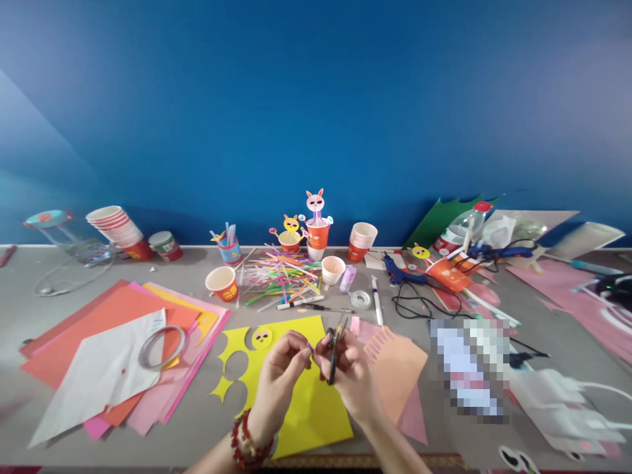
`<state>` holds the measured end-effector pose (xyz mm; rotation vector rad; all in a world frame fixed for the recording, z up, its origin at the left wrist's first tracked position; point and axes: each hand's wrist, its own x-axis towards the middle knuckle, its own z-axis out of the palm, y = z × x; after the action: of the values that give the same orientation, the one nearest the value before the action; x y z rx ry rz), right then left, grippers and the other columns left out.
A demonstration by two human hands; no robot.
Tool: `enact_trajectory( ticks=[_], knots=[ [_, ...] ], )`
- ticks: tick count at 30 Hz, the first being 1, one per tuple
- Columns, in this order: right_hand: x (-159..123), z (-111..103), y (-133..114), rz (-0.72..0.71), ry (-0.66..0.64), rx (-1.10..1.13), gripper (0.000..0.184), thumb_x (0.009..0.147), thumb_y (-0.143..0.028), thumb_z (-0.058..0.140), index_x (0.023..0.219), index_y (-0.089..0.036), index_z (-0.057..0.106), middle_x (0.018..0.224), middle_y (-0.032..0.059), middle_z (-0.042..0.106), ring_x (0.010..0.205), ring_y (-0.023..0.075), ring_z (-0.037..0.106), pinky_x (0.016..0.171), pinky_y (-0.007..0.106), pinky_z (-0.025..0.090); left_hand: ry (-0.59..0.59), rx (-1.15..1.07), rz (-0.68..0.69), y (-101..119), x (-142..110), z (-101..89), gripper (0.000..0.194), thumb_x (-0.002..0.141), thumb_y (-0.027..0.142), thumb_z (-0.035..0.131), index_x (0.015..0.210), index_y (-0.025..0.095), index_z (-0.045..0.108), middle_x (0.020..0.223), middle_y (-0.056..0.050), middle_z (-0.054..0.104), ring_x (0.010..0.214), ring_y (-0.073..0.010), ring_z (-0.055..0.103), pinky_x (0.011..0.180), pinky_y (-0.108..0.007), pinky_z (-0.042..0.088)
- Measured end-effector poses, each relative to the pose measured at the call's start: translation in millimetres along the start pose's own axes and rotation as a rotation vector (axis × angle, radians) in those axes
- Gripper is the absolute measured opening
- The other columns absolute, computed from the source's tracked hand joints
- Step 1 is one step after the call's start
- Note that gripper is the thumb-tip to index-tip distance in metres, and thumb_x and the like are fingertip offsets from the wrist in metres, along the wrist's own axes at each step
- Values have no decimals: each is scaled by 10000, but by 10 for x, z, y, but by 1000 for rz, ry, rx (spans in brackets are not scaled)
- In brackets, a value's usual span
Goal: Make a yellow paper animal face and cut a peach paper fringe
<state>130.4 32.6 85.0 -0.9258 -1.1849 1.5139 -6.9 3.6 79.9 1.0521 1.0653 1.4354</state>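
Over the yellow paper [306, 421], my left hand [284, 372] pinches a small purple piece [310, 347], too small to identify. My right hand [350, 375] is closed around a pair of black-handled scissors [332, 355] whose blades point away from me. Its fingertips come close to the purple piece; whether they touch it I cannot tell. Round holes are cut in the yellow paper's left side. A yellow animal-face disc [262, 337] lies just beyond my left hand. Orange paper [399, 368] with a fringed edge rests to the right.
Coloured sheets [113, 303] and a tape roll [162, 347] lie at left. Several straws [286, 276] are heaped mid-table among paper cups [222, 283]. A blue glue gun [402, 271] with a black cable, a bottle [464, 227] and white adapters [557, 401] occupy the right.
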Motion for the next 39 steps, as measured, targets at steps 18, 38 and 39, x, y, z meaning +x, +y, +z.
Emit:
enact_trajectory(
  ticks=[18, 38, 39],
  knots=[
    [90, -97, -201, 95, -107, -114, 259, 666, -207, 786, 755, -200, 544, 702, -30, 602, 575, 94, 522, 523, 192, 412, -303, 390, -4, 143, 16, -235, 240, 920, 295, 518, 719, 171, 567, 710, -25, 612, 694, -153, 570, 698, -251, 444],
    [140, -478, 143, 59, -81, -107, 250, 725, -266, 769, 816, -195, 547, 710, -34, 584, 567, 112, 556, 585, 259, 478, -372, 1470, 130, -248, 1096, -262, 219, 965, 203, 451, 968, 144, 662, 1104, -158, 656, 1041, -283, 615, 873, -384, 477],
    [137, -493, 147, 64, -73, -106, 254, 724, -268, 771, 818, -196, 547, 710, -36, 584, 563, 111, 552, 580, 257, 474, -366, 1489, 112, -266, 1105, -256, 216, 967, 211, 450, 976, 144, 655, 1110, -156, 653, 1025, -280, 623, 858, -380, 484]
  ],
)
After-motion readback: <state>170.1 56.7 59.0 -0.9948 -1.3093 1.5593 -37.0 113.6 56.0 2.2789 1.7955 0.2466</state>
